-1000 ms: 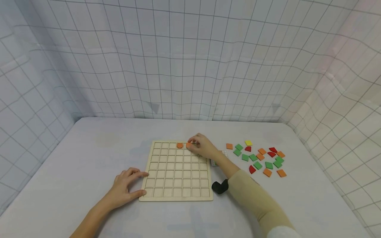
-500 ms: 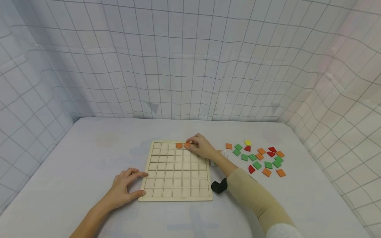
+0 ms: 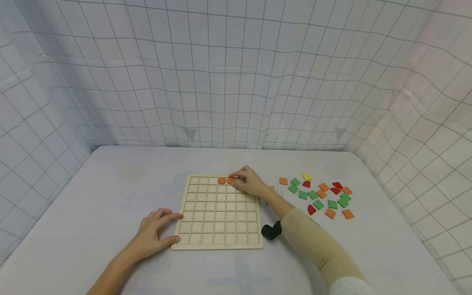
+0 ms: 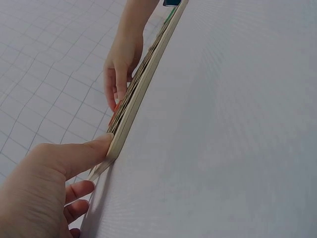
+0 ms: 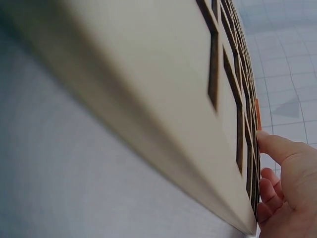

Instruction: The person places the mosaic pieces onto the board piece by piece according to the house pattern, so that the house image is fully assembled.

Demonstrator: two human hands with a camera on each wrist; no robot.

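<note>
A pale wooden grid board [image 3: 217,247] lies flat in the middle of the table. At its far row my right hand [image 3: 248,182] holds an orange disc [image 3: 231,180] between thumb and finger. Beside that disc, on the left, a second orange disc [image 3: 221,180] sits in a cell of the same row. My left hand [image 3: 151,233] rests against the board's left side, thumb near the front corner and index finger farther up the edge. From the left wrist, my left thumb [image 4: 94,151] lies on the rim, with other fingers beside it. In the right wrist view the held disc [image 5: 258,113] is mostly edge-on.
Right of the board lie loose green squares [image 3: 312,194], orange squares [image 3: 330,213], red quarter-circles [image 3: 311,209] and a yellow square [image 3: 307,177]. A printed grid card [image 3: 276,190] is partly under my right wrist. A black object [image 3: 271,230] lies by the board's right edge.
My right hand has slid the orange disc slightly left, narrowing the gap to the other disc. The left hand stays at the board's edge.
</note>
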